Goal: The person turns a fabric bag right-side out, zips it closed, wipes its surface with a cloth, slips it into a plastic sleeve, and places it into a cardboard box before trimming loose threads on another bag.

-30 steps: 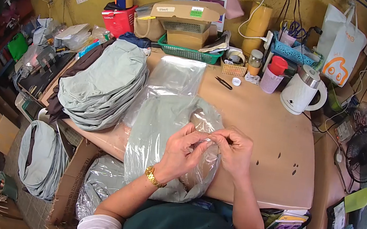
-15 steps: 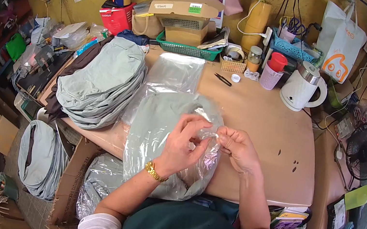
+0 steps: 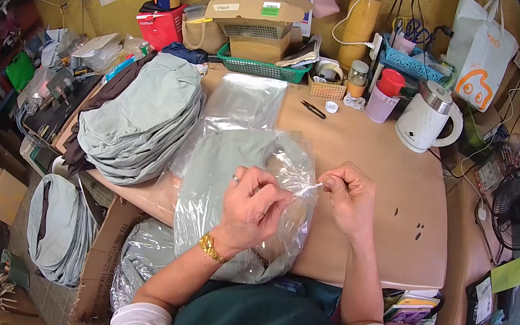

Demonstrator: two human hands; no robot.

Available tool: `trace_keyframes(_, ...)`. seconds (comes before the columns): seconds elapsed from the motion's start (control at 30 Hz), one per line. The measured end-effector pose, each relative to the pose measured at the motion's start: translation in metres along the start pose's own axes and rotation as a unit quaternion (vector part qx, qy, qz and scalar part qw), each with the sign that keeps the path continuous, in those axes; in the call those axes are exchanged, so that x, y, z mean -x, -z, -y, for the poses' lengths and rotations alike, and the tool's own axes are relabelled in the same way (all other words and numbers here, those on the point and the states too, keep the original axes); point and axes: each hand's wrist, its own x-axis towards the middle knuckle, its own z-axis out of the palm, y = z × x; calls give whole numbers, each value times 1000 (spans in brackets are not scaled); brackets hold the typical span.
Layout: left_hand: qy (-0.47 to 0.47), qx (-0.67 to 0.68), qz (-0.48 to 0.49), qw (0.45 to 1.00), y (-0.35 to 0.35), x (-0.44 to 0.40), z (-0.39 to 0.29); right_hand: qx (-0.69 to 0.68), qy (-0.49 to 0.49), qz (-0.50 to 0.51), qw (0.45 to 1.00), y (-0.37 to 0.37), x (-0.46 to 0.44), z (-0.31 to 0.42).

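A clear plastic bag point(image 3: 305, 163) with folded grey-green fabric point(image 3: 219, 176) inside lies on the table in front of me. My left hand point(image 3: 255, 207), with a gold watch at the wrist, is above the bag, its fingers curled together on the plastic near the right side. My right hand point(image 3: 348, 195) pinches a thin, twisted bit of the clear plastic between thumb and forefinger. A taut stretch of film runs between both hands. The left fingertips are partly hidden behind the hand.
Folded grey-green fabric is stacked point(image 3: 139, 117) to the left. Flat clear bags point(image 3: 247, 99) lie beyond the filled one. Thread snips point(image 3: 313, 109), a white cap point(image 3: 331, 106) and an electric kettle point(image 3: 426, 119) stand farther back. A cardboard box point(image 3: 100, 260) is at the lower left.
My right hand has moved slightly up and right, drawing the pinched plastic out. My left hand has turned and its fingers have closed more, slightly lower than before.
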Motion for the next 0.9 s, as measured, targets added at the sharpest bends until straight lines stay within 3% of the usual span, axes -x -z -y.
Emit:
trace_keyframes(0.07,28,18,1,999,-1,-7,-6,23,15,-4,1000,1,0,12)
trace_keyframes(0.13,71,53,94,992,-13,-26,-12,-161,-23,54,985,1,2,20)
trace_keyframes(0.17,111,79,170,976,-22,-35,1,-160,-25,58,985,2,-1,15)
trace_keyframes(0.2,150,105,244,952,-33,-50,21,-142,23,-40,989,2,-8,3)
trace_keyframes(0.23,113,155,162,968,-46,-71,33,-121,72,-137,980,3,-13,-13)
trace_keyframes(0.27,72,202,77,974,-58,-99,42,-121,76,-134,981,6,-14,-31)
trace_keyframes(0.33,91,408,18,908,-36,-168,13,-206,-124,-171,956,15,-5,-86)
trace_keyframes(0.37,102,491,-17,865,-18,-201,-7,-268,-246,-84,928,14,8,-131)
trace_keyframes(0.4,83,514,-16,854,9,-220,-24,-266,-244,-86,929,8,22,-110)
trace_keyframes(0.47,-120,607,-38,784,24,-241,15,-415,-351,76,836,-5,46,-67)
trace_keyframes(0.5,12,592,-63,803,43,-243,14,-456,-383,128,793,-1,57,-65)
trace_keyframes(0.53,72,566,-115,813,49,-231,0,-505,-314,69,801,20,67,-100)
trace_keyframes(0.57,135,538,-163,816,54,-218,-13,-496,-271,32,825,33,61,-85)
trace_keyframes(0.6,145,483,-172,846,56,-199,6,-483,-228,-6,846,45,54,-70)
trace_keyframes(0.63,159,493,-165,839,51,-179,41,-466,-185,-45,864,58,47,-55)
trace_keyframes(0.67,291,426,-165,841,52,-158,52,-389,-181,-54,902,93,40,-73)
trace_keyframes(0.73,374,415,-119,821,29,-87,101,-194,-191,-39,961,163,25,-111)
trace_keyframes(0.77,405,401,-82,818,20,-44,119,-194,-189,-45,962,186,27,-115)
trace_keyframes(0.8,492,335,-39,802,9,3,150,-67,-244,-22,967,203,31,-118)
trace_keyframes(0.83,520,356,-33,776,0,39,152,-1,-272,-11,962,209,31,-118)
trace_keyframes(0.87,524,346,37,778,6,54,144,64,-299,3,952,216,32,-117)
trace_keyframes(0.9,526,347,35,776,10,56,155,287,-226,42,930,221,24,-108)
